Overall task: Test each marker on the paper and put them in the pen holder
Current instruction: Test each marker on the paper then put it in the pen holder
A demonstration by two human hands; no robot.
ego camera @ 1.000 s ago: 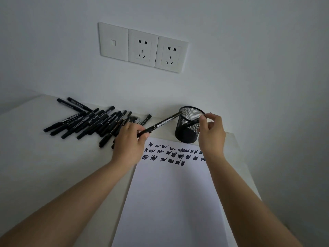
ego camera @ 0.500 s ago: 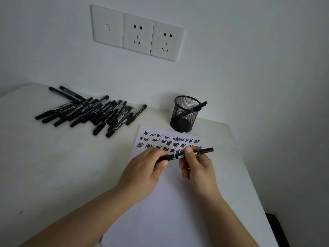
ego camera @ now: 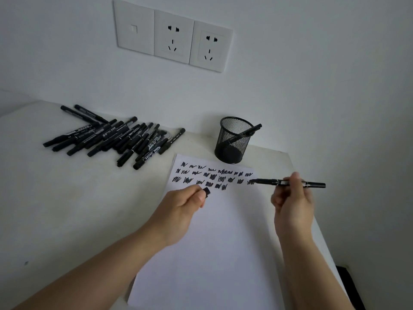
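Holding the uncapped marker (ego camera: 288, 182) near its rear half, the right hand (ego camera: 292, 198) has its fingers curled around the barrel, with the tip pointing left toward the scribbles on the paper (ego camera: 207, 231). The marker's long axis runs nearly level, left to right across the view, so the tip lies to the left of the gripping fingers and sits at or just above the right end of the third row of marks; contact with the sheet cannot be confirmed. The left hand (ego camera: 183, 209) rests over the left part of the paper and pinches the cap (ego camera: 206, 190) between thumb and fingers, with only the cap's dark end showing. Cap and tip are apart, with the lowest row of scribbles between them. The right hand is the nearer one to the pen holder (ego camera: 233, 140), which stands beyond the top edge of the sheet, upright, with one marker (ego camera: 251, 130) leaning against its rim. The pile of markers (ego camera: 111, 137) lies on the table (ego camera: 55, 209) well to the left, nearer the left hand. The step in hand appears to be the test stroke. The coming move probably requires bringing the tip down onto a blank stretch of paper, then lining the cap up along the same left-to-right axis to close the marker before the drop into the holder.
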